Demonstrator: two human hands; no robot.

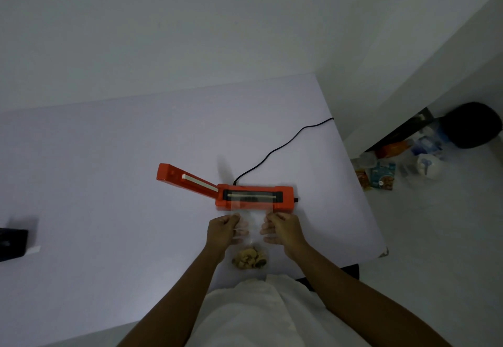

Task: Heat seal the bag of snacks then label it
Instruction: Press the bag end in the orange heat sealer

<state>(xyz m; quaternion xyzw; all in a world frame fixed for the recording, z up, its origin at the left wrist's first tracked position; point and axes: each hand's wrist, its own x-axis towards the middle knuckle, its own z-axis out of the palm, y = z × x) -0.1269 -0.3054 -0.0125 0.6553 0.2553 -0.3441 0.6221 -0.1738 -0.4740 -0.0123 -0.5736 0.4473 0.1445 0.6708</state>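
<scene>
Head view, looking down on a pale lilac counter (109,183) at the centre of the frame. An orange heat sealer (254,198) lies just above centre, its hinged arm (187,179) raised toward the upper left and its sealing strip exposed; a black power cord (283,146) runs from it to the upper right. A clear plastic bag (250,224) of snacks extends from the sealer toward the lower edge of the frame, its open mouth laid over the sealer's front edge near the strip and its snack pieces (249,259) gathered at the lower end, close to the person's white garment (258,314). The left hand (221,231) pinches the bag's left edge and the right hand (283,228) its right edge, fingers closed on the film and holding it taut between them.

Progress, as judged: the bag is being positioned for sealing. The arm is not yet lowered, so no seal appears made, and labelling remains. No label can be identified; a dark object (12,243) at the left edge is too cut off to name.

The counter stands against plain white walls. At the right of the frame, the floor carries assorted packets (381,175) and a dark round object (471,125), unclear in detail.
</scene>
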